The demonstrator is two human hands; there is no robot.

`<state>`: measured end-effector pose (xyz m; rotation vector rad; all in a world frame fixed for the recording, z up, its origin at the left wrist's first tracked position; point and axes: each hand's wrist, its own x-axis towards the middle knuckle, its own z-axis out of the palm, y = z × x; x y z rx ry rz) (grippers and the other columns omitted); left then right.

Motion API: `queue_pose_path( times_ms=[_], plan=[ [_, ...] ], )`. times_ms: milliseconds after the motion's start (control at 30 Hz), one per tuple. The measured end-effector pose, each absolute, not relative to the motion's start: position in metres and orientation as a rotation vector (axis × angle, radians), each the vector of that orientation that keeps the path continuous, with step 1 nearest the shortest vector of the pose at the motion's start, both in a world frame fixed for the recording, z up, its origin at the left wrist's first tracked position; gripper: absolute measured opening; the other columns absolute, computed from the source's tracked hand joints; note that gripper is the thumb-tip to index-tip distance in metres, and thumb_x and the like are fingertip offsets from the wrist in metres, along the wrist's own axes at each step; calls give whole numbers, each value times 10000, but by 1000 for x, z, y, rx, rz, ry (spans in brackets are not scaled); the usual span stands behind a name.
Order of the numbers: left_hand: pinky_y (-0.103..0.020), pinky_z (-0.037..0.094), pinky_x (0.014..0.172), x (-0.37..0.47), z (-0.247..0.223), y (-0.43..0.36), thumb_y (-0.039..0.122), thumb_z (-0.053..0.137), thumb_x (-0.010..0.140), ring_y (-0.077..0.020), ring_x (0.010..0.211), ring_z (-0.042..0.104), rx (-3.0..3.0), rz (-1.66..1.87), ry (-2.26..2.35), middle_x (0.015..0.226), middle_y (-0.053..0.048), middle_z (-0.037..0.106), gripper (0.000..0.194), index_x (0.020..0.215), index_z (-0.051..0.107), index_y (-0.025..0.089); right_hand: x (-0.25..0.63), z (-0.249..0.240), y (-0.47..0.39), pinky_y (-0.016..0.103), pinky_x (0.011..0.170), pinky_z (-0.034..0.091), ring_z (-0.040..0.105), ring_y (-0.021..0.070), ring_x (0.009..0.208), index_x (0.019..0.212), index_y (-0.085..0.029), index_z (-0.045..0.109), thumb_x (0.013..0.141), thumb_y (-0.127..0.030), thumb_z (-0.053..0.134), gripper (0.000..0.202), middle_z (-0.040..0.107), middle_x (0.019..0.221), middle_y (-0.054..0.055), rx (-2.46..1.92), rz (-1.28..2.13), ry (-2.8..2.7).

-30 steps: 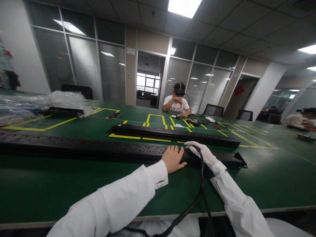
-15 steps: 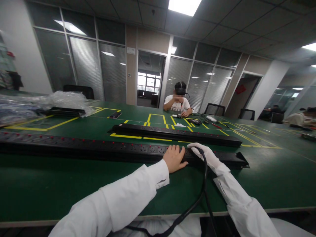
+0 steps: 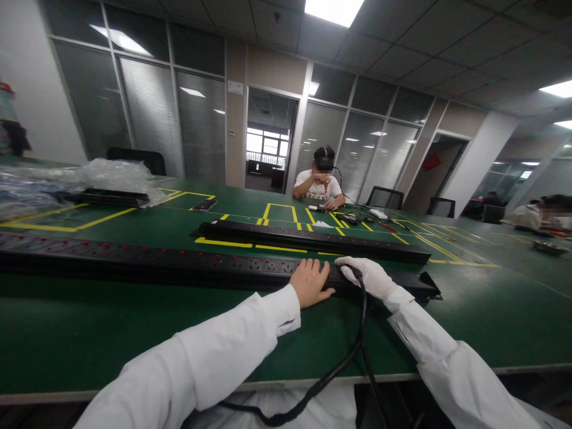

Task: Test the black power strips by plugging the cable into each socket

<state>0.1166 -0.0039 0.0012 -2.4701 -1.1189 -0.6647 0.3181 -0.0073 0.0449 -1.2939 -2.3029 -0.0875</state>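
Note:
A long black power strip (image 3: 170, 260), lined with sockets and small red parts, lies across the table before me. My left hand (image 3: 311, 282), bare, rests on its top with the fingers laid flat and the thumb over the near edge. Just to the right, my right hand (image 3: 369, 276) in a white glove is closed around the end of a thick black cable (image 3: 363, 310) at the strip's face. The plug, if there is one, is hidden by the glove. From there the cable hangs in a loop over the table edge toward my lap.
A second black power strip (image 3: 313, 237) lies behind the first. Clear plastic wrapping (image 3: 107, 179) is heaped at the left, near a phone (image 3: 205, 204). Across the green table (image 3: 147, 333), marked with yellow tape, sits a person (image 3: 322, 187) beside tangled cables (image 3: 351, 218).
The view has shifted slightly, so everything sits a little further left. Both hands keep their places on the strip, and the cable is still in my right hand.

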Motion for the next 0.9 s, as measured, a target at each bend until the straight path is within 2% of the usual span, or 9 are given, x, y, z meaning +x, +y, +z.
queue_pose_path(
  times_ms=[233,467,900],
  plan=[
    [-424,338,802,117,0,-4,541,420,765,-313,999,458,-2488,-662,-1114,1064,-177,516,629,1226,369,115,314,29,-12,318,893,426,576,169,957,1141,-254,544,818,-302,418,350,616,1054,6,-1188,-12,-2139],
    [-419,342,805,117,0,-3,543,412,768,-307,995,461,-2475,-661,-1110,1061,-173,517,631,1228,368,113,309,24,-14,325,852,434,588,197,909,983,-236,618,822,-328,425,268,640,973,38,-1262,-190,-2035],
    [-418,343,800,117,1,-4,534,418,770,-307,997,462,-2483,-651,-1109,1057,-171,520,623,1230,364,117,306,27,-18,336,808,426,560,196,838,864,-232,609,826,-304,412,213,620,864,46,-1228,-277,-2032]
  ],
)
